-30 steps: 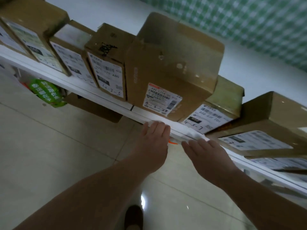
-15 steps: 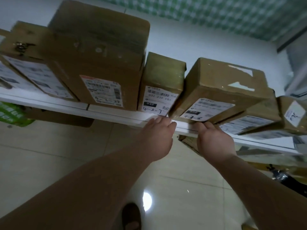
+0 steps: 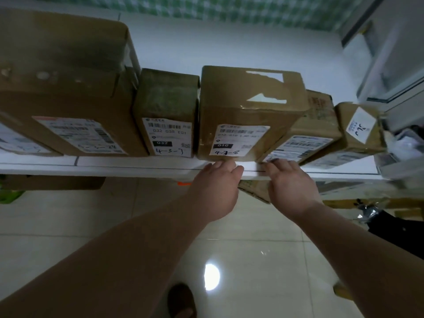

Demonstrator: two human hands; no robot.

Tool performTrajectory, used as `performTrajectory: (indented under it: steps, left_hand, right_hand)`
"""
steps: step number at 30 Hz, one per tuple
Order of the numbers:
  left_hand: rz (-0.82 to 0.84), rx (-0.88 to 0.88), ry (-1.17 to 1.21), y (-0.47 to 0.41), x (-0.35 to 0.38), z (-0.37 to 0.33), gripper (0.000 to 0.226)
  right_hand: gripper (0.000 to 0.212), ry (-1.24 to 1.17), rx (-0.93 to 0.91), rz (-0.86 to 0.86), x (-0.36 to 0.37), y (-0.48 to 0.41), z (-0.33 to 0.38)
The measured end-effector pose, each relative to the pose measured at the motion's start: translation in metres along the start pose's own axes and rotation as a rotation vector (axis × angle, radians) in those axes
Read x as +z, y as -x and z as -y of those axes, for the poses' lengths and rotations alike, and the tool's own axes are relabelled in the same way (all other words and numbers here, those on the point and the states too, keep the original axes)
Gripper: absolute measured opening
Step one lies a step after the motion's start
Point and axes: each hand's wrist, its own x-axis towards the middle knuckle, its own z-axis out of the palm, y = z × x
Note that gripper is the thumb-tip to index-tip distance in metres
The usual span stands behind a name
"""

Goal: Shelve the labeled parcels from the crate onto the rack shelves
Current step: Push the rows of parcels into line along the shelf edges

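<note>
Several brown labeled parcels stand in a row on the white rack shelf (image 3: 137, 164). A box marked 4-3-8 (image 3: 245, 111) sits in the middle, with a narrow box marked 4-3-7 (image 3: 167, 111) to its left and a big carton (image 3: 64, 88) further left. A leaning parcel (image 3: 312, 131) and a small one (image 3: 360, 127) lie to the right. My left hand (image 3: 215, 191) touches the shelf edge under the 4-3-8 box with straight fingers. My right hand (image 3: 291, 189) rests its fingers at the foot of the leaning parcel. Neither holds anything.
More cardboard boxes (image 3: 254, 191) sit on a lower level under the shelf. A green bag (image 3: 9, 196) lies at the lower left. Glossy tiled floor (image 3: 252, 249) spreads below, with my shoe (image 3: 181, 299) on it. A grey cabinet (image 3: 394, 53) stands at the right.
Both hands and my view slid right along the shelf, from the big carton to the 4-3-8 box. The leaning 4-3-8 box now stands upright.
</note>
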Motion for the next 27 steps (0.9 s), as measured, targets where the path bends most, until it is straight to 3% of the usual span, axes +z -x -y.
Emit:
performTrajectory:
  steps: [6, 13, 27]
  left_hand:
    - [0.035, 0.063, -0.044, -0.022, 0.009, -0.022, 0.037]
    - [0.147, 0.169, -0.038, -0.039, 0.015, -0.046, 0.039]
    - [0.151, 0.198, -0.069, -0.060, 0.024, -0.060, 0.038]
  right_hand:
    - [0.052, -0.063, 0.029, 0.018, 0.005, 0.005, -0.017]
    - [0.051, -0.048, 0.265, 0.092, 0.008, 0.021, -0.067]
    - [0.049, -0.073, 0.250, 0.063, 0.010, 0.006, -0.096]
